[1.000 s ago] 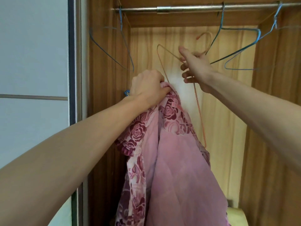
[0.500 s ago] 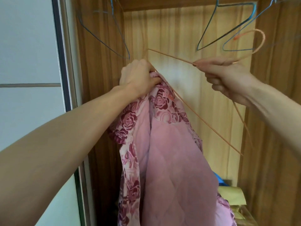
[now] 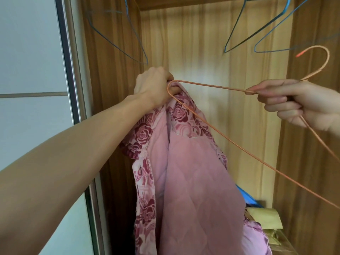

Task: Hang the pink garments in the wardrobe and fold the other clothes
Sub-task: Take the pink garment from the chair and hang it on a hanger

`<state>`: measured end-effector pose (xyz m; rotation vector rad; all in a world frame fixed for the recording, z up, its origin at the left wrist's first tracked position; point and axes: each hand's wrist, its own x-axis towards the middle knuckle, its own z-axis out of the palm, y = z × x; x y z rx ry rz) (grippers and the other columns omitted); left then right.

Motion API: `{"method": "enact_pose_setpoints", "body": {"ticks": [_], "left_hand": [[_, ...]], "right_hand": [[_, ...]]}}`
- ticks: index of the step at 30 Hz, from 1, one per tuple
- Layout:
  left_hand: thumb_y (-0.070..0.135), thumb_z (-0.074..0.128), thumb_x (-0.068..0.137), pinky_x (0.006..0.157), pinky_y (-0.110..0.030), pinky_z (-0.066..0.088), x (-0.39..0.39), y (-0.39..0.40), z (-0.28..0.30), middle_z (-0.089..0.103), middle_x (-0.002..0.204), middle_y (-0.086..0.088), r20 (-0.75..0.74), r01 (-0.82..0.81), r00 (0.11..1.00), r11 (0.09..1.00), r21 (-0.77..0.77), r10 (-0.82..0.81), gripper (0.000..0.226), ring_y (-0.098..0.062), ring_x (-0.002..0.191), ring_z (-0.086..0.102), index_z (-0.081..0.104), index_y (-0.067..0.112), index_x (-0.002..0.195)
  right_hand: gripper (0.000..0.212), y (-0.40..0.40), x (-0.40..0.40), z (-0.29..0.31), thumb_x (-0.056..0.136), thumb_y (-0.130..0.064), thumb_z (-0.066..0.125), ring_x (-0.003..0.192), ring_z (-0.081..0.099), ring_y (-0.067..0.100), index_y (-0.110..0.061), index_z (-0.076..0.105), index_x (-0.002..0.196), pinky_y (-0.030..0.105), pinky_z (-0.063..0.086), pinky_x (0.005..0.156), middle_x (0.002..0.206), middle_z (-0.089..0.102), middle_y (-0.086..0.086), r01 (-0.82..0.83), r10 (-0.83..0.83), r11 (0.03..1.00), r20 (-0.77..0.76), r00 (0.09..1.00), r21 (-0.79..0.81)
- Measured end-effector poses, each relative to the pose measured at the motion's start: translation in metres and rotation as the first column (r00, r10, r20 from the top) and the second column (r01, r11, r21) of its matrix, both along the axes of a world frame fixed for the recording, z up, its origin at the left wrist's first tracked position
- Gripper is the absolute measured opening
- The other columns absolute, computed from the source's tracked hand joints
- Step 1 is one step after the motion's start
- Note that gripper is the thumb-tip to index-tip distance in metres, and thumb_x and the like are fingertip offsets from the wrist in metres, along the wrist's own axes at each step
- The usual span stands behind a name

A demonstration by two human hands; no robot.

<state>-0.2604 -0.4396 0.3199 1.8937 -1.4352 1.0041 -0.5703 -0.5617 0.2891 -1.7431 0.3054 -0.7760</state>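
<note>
Since the earlier frame the right hand has drawn the gripped orange hanger rightward, its tip now at the left hand clutching the pink robe inside the wardrobe; thin wire could snag the collar or slip past, dropping the robe.
</note>
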Motion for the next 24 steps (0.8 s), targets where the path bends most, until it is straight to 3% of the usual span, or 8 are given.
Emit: {"method": "enact_pose_setpoints", "body": {"ticks": [7, 11, 14, 18, 20, 24], "left_hand": [[0.053, 0.070, 0.092, 0.075, -0.040, 0.050, -0.003, 0.001, 0.003, 0.068, 0.087, -0.005, 0.017, 0.033, 0.999, 0.999, 0.030, -0.033, 0.032, -0.036, 0.092, 0.065, 0.079, 0.022, 0.093], [0.053, 0.070, 0.092, 0.072, -0.038, 0.044, -0.009, 0.000, 0.001, 0.061, 0.080, -0.001, 0.025, 0.057, 0.998, 0.998, 0.024, -0.057, 0.030, -0.033, 0.087, 0.062, 0.070, 0.026, 0.080], [0.051, 0.070, 0.092, 0.071, -0.037, 0.042, -0.015, 0.003, -0.001, 0.058, 0.077, 0.001, 0.011, 0.064, 0.998, 0.998, 0.027, -0.064, 0.029, -0.031, 0.082, 0.057, 0.075, 0.023, 0.084], [0.047, 0.071, 0.092, 0.067, -0.035, 0.037, -0.031, 0.006, -0.006, 0.049, 0.065, 0.007, -0.019, 0.092, 0.996, 0.995, 0.026, -0.092, 0.032, -0.030, 0.077, 0.052, 0.067, 0.021, 0.074], [0.044, 0.072, 0.091, 0.063, -0.035, 0.036, -0.043, 0.007, -0.011, 0.050, 0.063, 0.004, -0.017, 0.110, 0.994, 0.993, 0.033, -0.110, 0.035, -0.033, 0.075, 0.053, 0.066, 0.014, 0.072], [0.039, 0.073, 0.089, 0.059, -0.040, 0.038, -0.057, 0.009, -0.025, 0.061, 0.071, -0.014, -0.101, 0.136, 0.986, 0.991, 0.016, -0.134, 0.038, -0.036, 0.075, 0.057, 0.067, 0.006, 0.073]], "right_hand": [[0.037, 0.007, 0.010, -0.005, 0.078, -0.009, 0.066, 0.039, 0.022, -0.002, -0.002, 0.073, 0.114, 0.011, 0.012, 0.031, 0.061, 0.030, -0.004, 0.059, -0.062, 0.998, -0.152, 0.986, -0.030], [0.031, 0.014, 0.036, -0.002, 0.090, -0.004, 0.065, 0.042, 0.020, 0.001, 0.001, 0.071, 0.120, 0.013, 0.012, 0.033, 0.062, 0.030, -0.004, 0.066, -0.071, 0.997, -0.213, 0.974, -0.031], [0.030, 0.022, 0.056, 0.004, 0.097, -0.004, 0.061, 0.041, 0.019, 0.001, 0.001, 0.066, 0.127, 0.013, 0.010, 0.035, 0.061, 0.030, -0.006, 0.081, -0.083, 0.997, -0.237, 0.968, -0.019], [0.015, 0.042, 0.087, 0.001, 0.098, -0.004, 0.062, 0.040, 0.018, 0.002, -0.007, 0.072, 0.108, 0.014, 0.009, 0.035, 0.060, 0.032, -0.005, 0.053, -0.069, 0.997, -0.296, 0.953, -0.062], [0.015, 0.050, 0.103, -0.007, 0.096, -0.001, 0.064, 0.038, 0.023, 0.003, -0.009, 0.070, 0.108, 0.014, 0.015, 0.033, 0.055, 0.037, -0.005, 0.062, -0.084, 0.994, -0.266, 0.960, -0.087], [0.038, 0.049, 0.113, -0.026, 0.091, 0.004, 0.070, 0.039, 0.026, 0.006, -0.022, 0.043, 0.100, 0.017, 0.020, 0.030, 0.058, 0.044, 0.000, 0.126, -0.124, 0.992, -0.065, 0.990, 0.019]]}}
